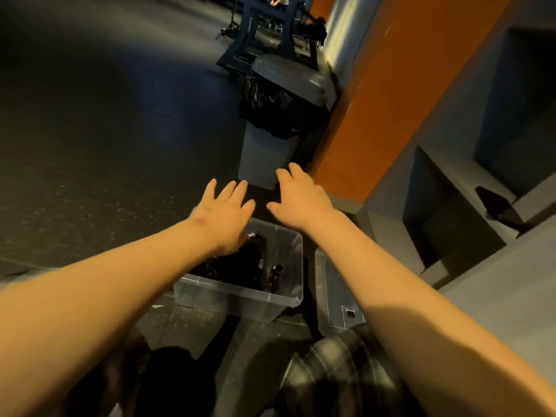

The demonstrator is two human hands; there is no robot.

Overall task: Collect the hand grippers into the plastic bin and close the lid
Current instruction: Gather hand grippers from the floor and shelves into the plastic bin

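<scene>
Dim, warm-tinted wide-angle view, edges bowed and soft, slight blur, shadows deep.

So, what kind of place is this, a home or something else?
Probably a gym or fitness room, though I cannot be sure. The floor is dark and speckled like rubber matting, a blue metal equipment frame stands at the back, and black hand grippers lie in a clear plastic bin.

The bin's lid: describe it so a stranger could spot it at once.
Find the orange wall panel; the grey trash can stands at its foot, and nearer the camera sits the clear plastic bin. The lid lies on the floor right of that bin: clear, but flat, holding nothing.
</scene>
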